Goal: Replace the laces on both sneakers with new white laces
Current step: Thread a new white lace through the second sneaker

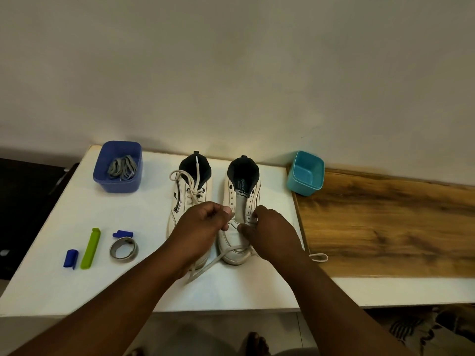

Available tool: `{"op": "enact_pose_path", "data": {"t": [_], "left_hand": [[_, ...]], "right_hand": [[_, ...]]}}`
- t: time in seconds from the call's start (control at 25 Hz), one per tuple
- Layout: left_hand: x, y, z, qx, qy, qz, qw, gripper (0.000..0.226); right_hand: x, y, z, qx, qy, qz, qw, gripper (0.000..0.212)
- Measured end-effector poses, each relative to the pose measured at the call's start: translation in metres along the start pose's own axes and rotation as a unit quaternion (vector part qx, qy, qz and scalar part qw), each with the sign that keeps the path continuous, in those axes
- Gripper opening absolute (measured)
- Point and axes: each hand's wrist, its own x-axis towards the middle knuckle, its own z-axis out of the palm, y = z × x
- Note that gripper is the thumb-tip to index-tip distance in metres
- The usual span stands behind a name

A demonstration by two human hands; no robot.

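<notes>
From my head camera, both sneakers sit toes toward me on the white table (77,286). My left hand (203,222) and right hand (270,227) each pinch the white lace (218,260) at the right sneaker (240,201)'s lowest eyelets; the left sneaker (191,191) is already laced.

white table (231,294), two sneakers (241,201), blue tub (102,181), teal tub (295,186), tape roll (124,248), green clip (90,249)
</notes>
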Motion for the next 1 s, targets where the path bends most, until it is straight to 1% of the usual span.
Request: {"op": "enact_pose_path", "data": {"t": [0.08, 0.16, 0.2, 0.24, 0.28, 0.32, 0.36, 0.4, 0.44, 0.52, 0.64, 0.68, 0.8, 0.92, 1.0], "left_hand": [[-0.001, 0.003, 0.002, -0.014, 0.011, 0.026, 1.000, 0.018], [-0.001, 0.005, 0.002, -0.068, 0.008, 0.022, 0.997, 0.016], [-0.002, 0.006, 0.002, -0.091, -0.002, 0.014, 0.996, 0.016], [-0.001, 0.008, 0.002, -0.103, -0.013, 0.008, 0.995, 0.015], [-0.001, 0.009, 0.000, -0.105, -0.021, 0.005, 0.994, 0.015], [0.000, 0.010, -0.001, -0.104, -0.025, 0.004, 0.994, 0.016], [0.001, 0.009, -0.004, -0.101, -0.024, 0.004, 0.995, 0.017], [0.003, 0.008, -0.007, -0.092, -0.016, 0.000, 0.996, 0.018], [0.005, 0.006, -0.010, -0.072, 0.000, -0.005, 0.997, 0.019], [0.008, 0.002, -0.014, 0.000, 0.034, -0.011, 0.999, 0.020], [0.009, -0.001, -0.013, 0.056, 0.044, -0.005, 0.997, 0.020], [0.010, -0.003, -0.013, 0.074, 0.044, -0.006, 0.996, 0.021], [0.015, -0.008, -0.016, 0.170, 0.062, -0.007, 0.983, 0.024], [0.016, -0.013, -0.022, 0.257, 0.066, 0.006, 0.964, 0.025], [0.012, -0.011, -0.020, 0.288, 0.055, 0.038, 0.955, 0.021]], "right_hand": [[-0.003, 0.000, -0.002, -0.011, 0.003, 0.000, 1.000, 0.045], [-0.006, 0.000, -0.005, 0.007, 0.005, -0.016, 1.000, 0.049], [-0.009, -0.002, -0.006, 0.041, 0.007, -0.037, 0.998, 0.053], [-0.011, -0.006, -0.007, 0.098, 0.005, -0.062, 0.993, 0.053], [-0.013, -0.012, -0.008, 0.162, 0.009, -0.090, 0.983, 0.044], [-0.013, -0.017, -0.009, 0.214, 0.020, -0.106, 0.971, 0.027], [-0.012, -0.020, -0.011, 0.250, 0.038, -0.105, 0.962, 0.013], [-0.011, -0.020, -0.013, 0.273, 0.058, -0.099, 0.955, 0.011], [-0.010, -0.019, -0.015, 0.299, 0.068, -0.088, 0.948, 0.015], [-0.009, -0.017, -0.019, 0.370, 0.053, -0.060, 0.926, 0.018], [-0.009, -0.020, -0.023, 0.486, -0.028, -0.011, 0.873, 0.021], [-0.009, -0.020, -0.023, 0.498, -0.039, -0.003, 0.866, 0.020], [-0.006, -0.016, -0.026, 0.485, -0.007, -0.005, 0.875, 0.014], [-0.005, -0.013, -0.031, 0.520, 0.002, 0.007, 0.854, 0.017], [-0.006, -0.016, -0.030, 0.542, 0.015, -0.002, 0.840, 0.020]]}}
